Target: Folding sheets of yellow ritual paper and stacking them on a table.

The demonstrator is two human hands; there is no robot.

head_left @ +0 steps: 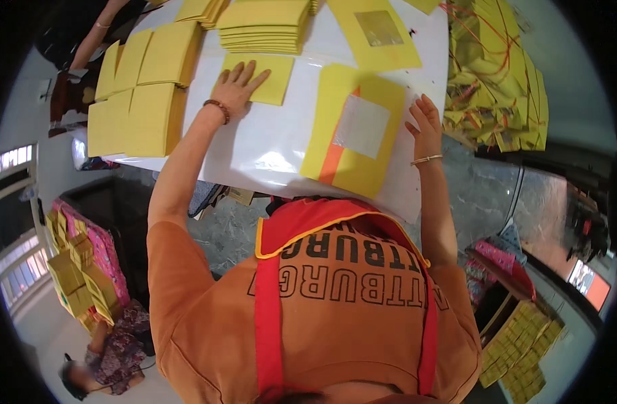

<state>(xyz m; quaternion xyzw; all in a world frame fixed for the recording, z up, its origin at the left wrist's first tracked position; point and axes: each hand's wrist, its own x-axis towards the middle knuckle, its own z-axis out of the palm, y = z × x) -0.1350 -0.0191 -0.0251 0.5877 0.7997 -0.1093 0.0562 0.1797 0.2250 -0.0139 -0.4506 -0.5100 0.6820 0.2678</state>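
Observation:
My left hand (pixel 234 87) lies spread and flat on a small yellow paper piece (pixel 275 84), its palm down on the table. Bracelets circle both wrists. My right hand (pixel 425 121) is open and empty by the table's right edge, fingers apart and slightly bent. Just left of it lies a large yellow paper sheet (pixel 322 128) with a whitish, shiny window panel (pixel 369 124) and an orange strip (pixel 334 158) along that panel. Farther back rests another yellow sheet (pixel 349 23) with a see-through window.
Stacks of yellow paper pieces stand at the table's left (pixel 136 121) and back (pixel 261 27). The white table (pixel 254 151) has a glossy top. Tied yellow bundles (pixel 497 74) are piled beyond its right edge. A co-worker's arm (pixel 93 40) shows far left; another person (pixel 113 357) is lower left.

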